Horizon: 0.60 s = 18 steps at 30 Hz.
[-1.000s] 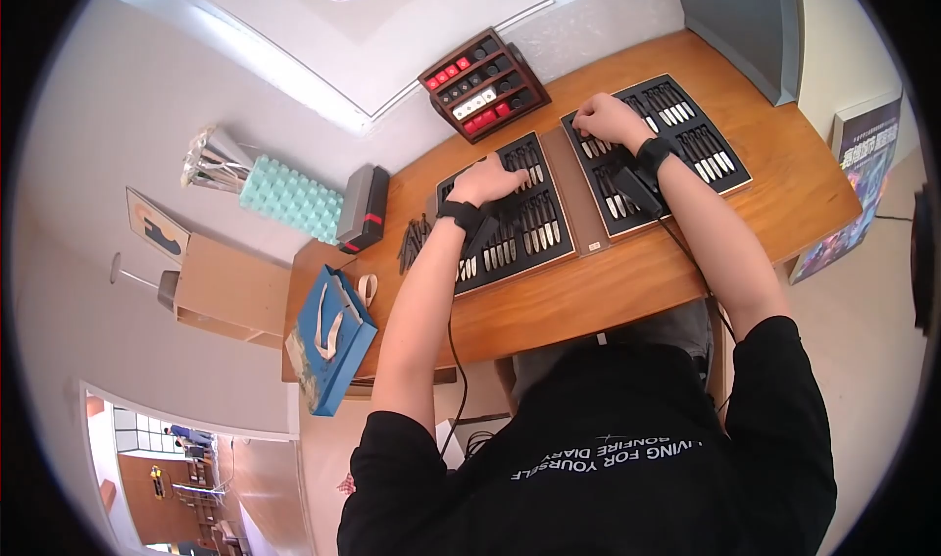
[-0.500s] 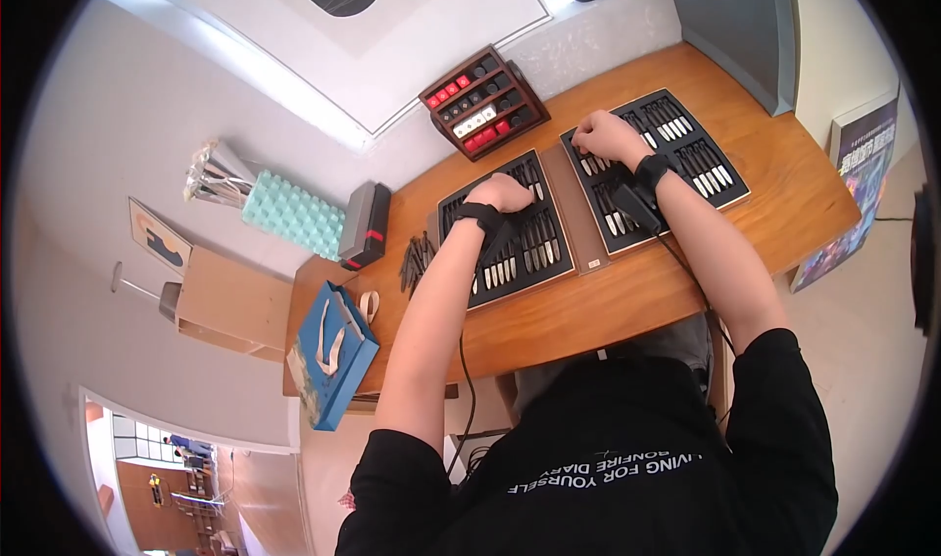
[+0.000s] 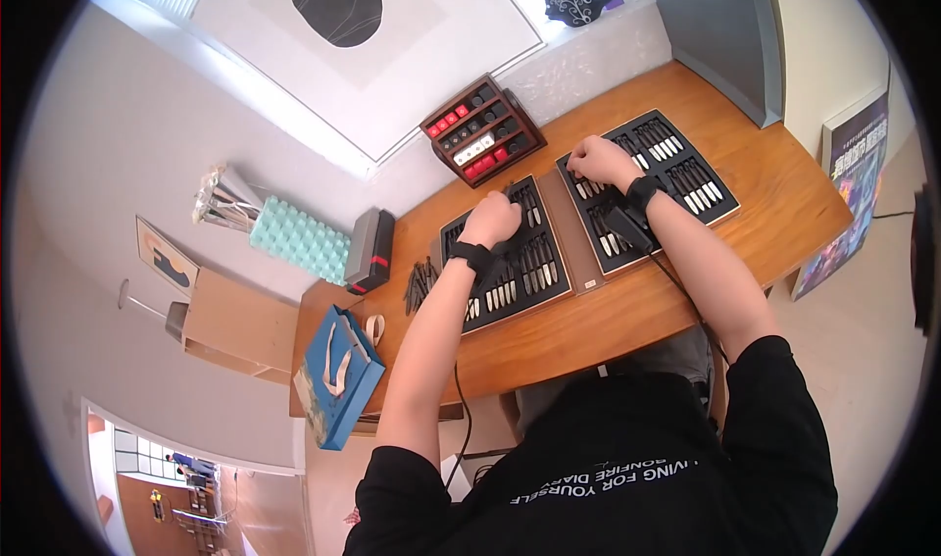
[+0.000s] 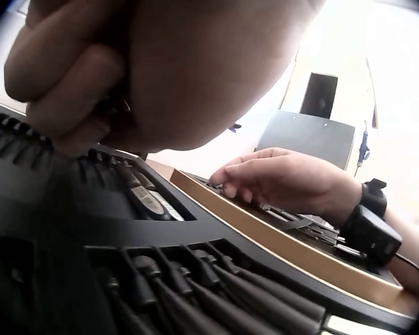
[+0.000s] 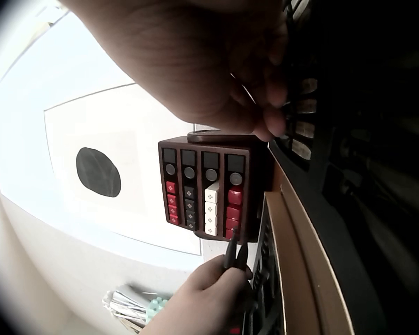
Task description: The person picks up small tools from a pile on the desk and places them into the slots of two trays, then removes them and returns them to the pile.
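Two black trays lie side by side, the left tray and the right tray, both with rows of slim dark pieces with pale ends. Over the upper part of the left one is my left hand, fingers curled. In the right wrist view, two slim dark pieces stick out from this hand's grip. My right hand hangs over the right tray's upper left corner. Its bent fingertips are right at the pale ends of a row; I cannot tell whether they pinch one.
More dark pieces lie loose left of the trays. Behind stands a wooden rack of red, black and white cubes. A grey box and a blue gift bag are at the left, a grey panel at the back right.
My left hand's fingers, stretched over the left tray a second ago, have curled in as the hand shifted. The right hand stays at its corner. The head view has tilted up.
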Motion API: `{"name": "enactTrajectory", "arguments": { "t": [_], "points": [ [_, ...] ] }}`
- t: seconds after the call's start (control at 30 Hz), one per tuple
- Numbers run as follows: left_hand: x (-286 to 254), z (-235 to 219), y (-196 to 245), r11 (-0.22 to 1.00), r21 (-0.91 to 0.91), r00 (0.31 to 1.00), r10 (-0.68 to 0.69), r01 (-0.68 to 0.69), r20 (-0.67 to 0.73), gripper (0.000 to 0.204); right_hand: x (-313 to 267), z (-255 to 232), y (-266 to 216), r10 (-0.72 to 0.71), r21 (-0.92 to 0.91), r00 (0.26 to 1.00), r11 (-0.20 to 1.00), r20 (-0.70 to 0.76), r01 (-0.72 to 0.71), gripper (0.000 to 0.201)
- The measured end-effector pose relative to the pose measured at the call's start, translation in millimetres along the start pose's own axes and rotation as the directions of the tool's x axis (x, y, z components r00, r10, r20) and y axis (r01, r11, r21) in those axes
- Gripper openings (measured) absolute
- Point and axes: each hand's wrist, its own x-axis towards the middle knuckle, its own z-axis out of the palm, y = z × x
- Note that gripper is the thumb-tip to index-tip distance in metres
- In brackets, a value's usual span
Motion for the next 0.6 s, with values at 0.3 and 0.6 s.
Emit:
{"name": "enactTrajectory", "arguments": {
  "t": [0.3,0.6],
  "points": [
    [-5,-6,26,0.989,-0.143,0.977,-0.005,0.037,0.214,0.051,-2,-1,-3,0.01,-0.032,1.0,0.999,0.009,-0.009,0.023],
    [4,-19,26,0.98,-0.17,0.897,-0.016,0.101,0.441,0.043,-4,-4,-6,0.011,-0.034,1.0,0.999,0.017,-0.011,0.021]
  ]
}}
